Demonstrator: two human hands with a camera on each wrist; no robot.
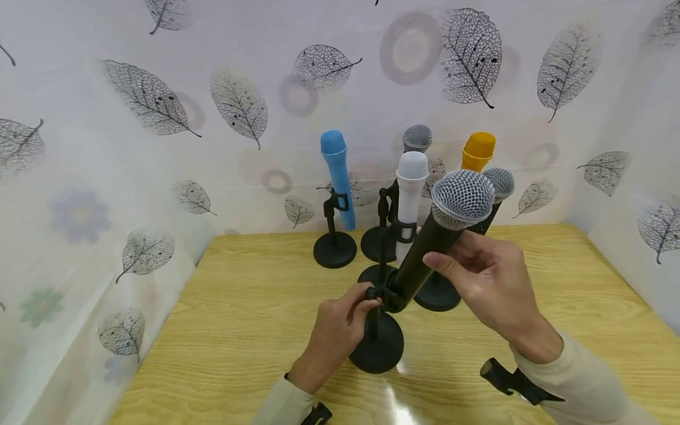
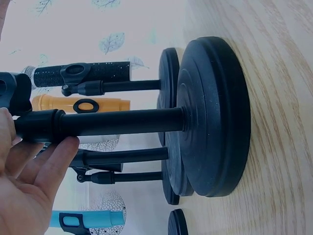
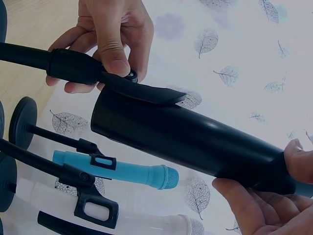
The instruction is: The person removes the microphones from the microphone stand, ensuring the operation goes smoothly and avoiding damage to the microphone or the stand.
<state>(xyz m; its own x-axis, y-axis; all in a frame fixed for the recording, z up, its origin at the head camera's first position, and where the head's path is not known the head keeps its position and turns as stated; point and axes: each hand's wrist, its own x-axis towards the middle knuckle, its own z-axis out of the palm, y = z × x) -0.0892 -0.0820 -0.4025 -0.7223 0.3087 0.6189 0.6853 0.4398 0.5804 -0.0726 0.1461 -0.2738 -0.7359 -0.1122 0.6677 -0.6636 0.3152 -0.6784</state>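
In the head view my right hand [image 1: 496, 280] grips a black microphone [image 1: 422, 260] with a silver mesh head, thumb on one side and fingers on the other. The microphone leans up to the right, its lower end in the clip [image 1: 393, 298] of the nearest desk stand. My left hand [image 1: 337, 327] pinches the stand's joint just below that clip, its thumb near a small knob [image 3: 131, 76] in the right wrist view. The round black base [image 2: 215, 117] of this stand rests on the table. In the left wrist view, fingers touch the collar [image 2: 39, 125] atop the pole.
Behind stand several more microphones on black stands: a blue one [image 1: 337, 177], a white one [image 1: 410, 195], a yellow one [image 1: 478, 150] and grey-headed ones [image 1: 417, 137]. They crowd close behind the held microphone. A leaf-patterned sheet [image 1: 239, 195] backs the wooden table [image 1: 239, 330].
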